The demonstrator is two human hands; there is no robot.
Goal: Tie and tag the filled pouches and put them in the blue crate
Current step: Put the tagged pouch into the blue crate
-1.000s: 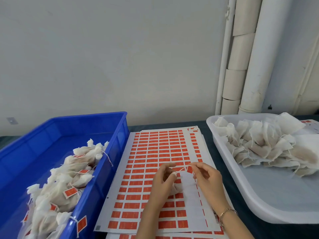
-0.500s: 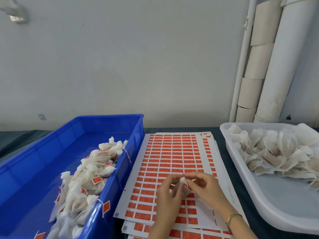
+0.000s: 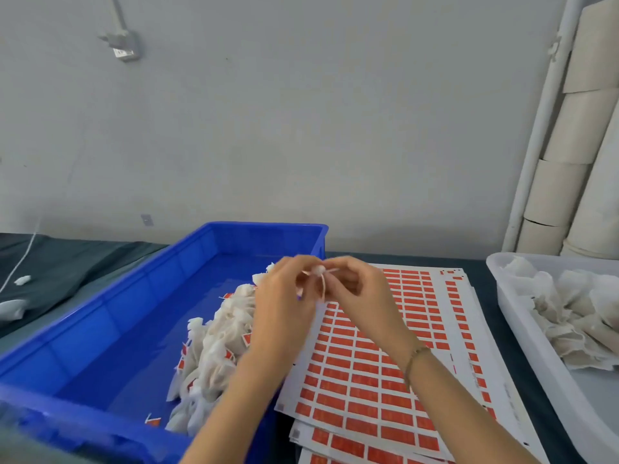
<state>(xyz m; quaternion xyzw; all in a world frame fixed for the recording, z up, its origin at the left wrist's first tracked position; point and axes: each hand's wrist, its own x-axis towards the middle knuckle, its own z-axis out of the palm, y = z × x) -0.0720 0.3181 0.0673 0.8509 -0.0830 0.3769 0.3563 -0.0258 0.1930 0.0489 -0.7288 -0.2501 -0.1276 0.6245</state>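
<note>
Both hands are raised over the right rim of the blue crate [image 3: 100,316]. My left hand [image 3: 284,303] and my right hand [image 3: 358,289] pinch a small white pouch [image 3: 318,270] and its string between their fingertips; most of the pouch is hidden by the fingers. Inside the crate lies a heap of tied pouches [image 3: 214,356] with orange tags. Sheets of orange tag stickers [image 3: 385,370] lie under my right forearm. A white tray [image 3: 522,329] at the right holds untied filled pouches [image 3: 576,309].
Stacked paper rolls [image 3: 576,135] and a white pipe stand against the wall at the back right. A dark cloth covers the table; a loose pouch [image 3: 11,308] and string lie on it at far left.
Both hands have lifted from the sticker sheet and moved left and up, over the crate's rim, with the pouch between them. The view has turned left.
</note>
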